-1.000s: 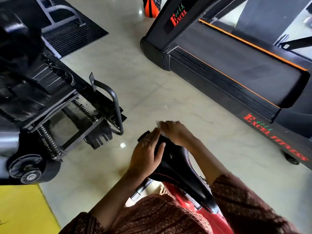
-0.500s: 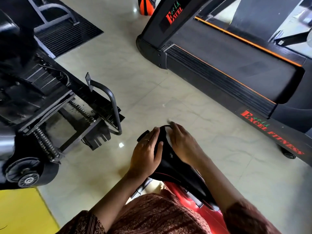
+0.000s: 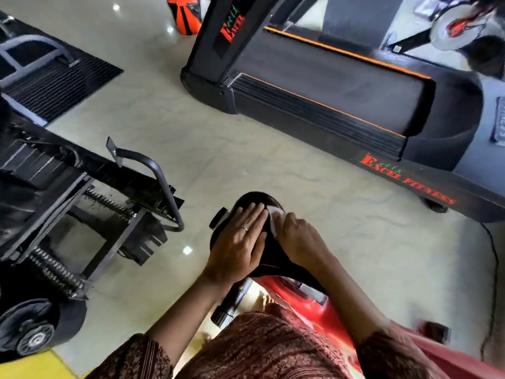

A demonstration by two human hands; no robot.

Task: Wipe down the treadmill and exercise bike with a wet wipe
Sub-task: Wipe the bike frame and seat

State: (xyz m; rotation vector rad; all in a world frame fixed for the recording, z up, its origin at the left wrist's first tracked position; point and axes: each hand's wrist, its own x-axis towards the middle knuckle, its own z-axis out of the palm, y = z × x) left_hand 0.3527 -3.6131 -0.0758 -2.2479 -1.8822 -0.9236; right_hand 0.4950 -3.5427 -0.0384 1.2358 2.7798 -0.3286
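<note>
Head view: the left hand (image 3: 240,242) lies flat on the black saddle (image 3: 254,199) of the red exercise bike (image 3: 314,310), its grip spread, fingers straight, a ring (image 3: 244,228) on one. The right hand (image 3: 297,233) has its grip curled on the white wet wipe (image 3: 274,214), pressing it to the saddle just beside the left fingertips. Across the pale floor (image 3: 164,119) stands the black treadmill (image 3: 328,77), its side rail (image 3: 464,192) lettered "EXCEL FITNESS" in red.

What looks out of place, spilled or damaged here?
Nothing looks spilled or broken. The right hand holds the wet wipe on the bike saddle; the left hand lies flat beside it. Only a black cable trails loose over the floor by the treadmill.
</note>
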